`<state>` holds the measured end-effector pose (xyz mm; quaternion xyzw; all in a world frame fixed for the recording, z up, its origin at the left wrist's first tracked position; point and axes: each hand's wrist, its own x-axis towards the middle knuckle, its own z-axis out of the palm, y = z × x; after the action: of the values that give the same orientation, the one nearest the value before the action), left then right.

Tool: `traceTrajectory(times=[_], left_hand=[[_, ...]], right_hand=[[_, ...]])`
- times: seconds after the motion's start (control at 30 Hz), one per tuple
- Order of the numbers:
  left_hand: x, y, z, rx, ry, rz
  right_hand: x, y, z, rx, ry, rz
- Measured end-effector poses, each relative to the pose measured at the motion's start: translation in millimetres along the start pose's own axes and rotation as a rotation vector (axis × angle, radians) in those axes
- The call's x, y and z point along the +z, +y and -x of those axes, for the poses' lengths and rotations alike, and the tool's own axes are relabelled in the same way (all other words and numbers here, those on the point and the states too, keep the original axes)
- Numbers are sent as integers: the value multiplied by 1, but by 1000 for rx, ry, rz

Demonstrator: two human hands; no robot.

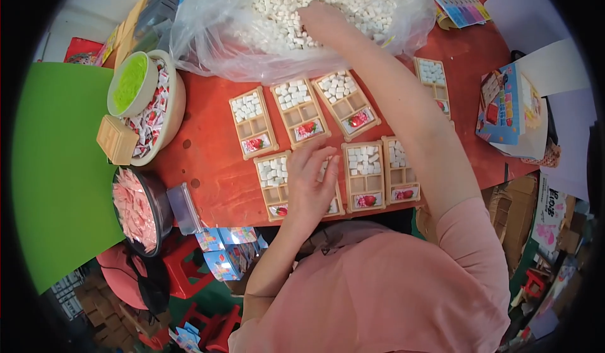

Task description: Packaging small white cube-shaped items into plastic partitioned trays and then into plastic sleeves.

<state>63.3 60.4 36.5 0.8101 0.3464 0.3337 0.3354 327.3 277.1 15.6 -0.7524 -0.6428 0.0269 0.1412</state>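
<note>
Head view: the right hand (322, 24) is inside the clear bag (211, 47), among white pieces (277, 6); its grip cannot be told. On the bag's near side, the left hand (310, 176), fingers loosely parted, overlies compartment trays (294, 119).

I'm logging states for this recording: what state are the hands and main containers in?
Right hand: in the white pieces, fingertips partly hidden
Left hand: loosely open at the trays
Trays: partly filled, some compartments empty
Clear bag: open
Small bowl: holding green shreds
Large basin: uncovered, holding packets
Dark tub: uncovered, filled
</note>
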Motion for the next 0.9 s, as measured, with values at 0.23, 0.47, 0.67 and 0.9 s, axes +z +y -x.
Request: traceTrajectory(times=[0.23,0.47,0.67,0.9], left_hand=[[-7,1,8,-11,10,12],[7,5,9,50,-7,47],[26,19,1,107,-36,73],[91,66,11,391,-158,126]], right_hand=[[28,38,-24,-171,166,15],[-59,42,78,67,247,-946],[-125,55,248,219,127,-953],[-123,93,363,485,-42,-762]])
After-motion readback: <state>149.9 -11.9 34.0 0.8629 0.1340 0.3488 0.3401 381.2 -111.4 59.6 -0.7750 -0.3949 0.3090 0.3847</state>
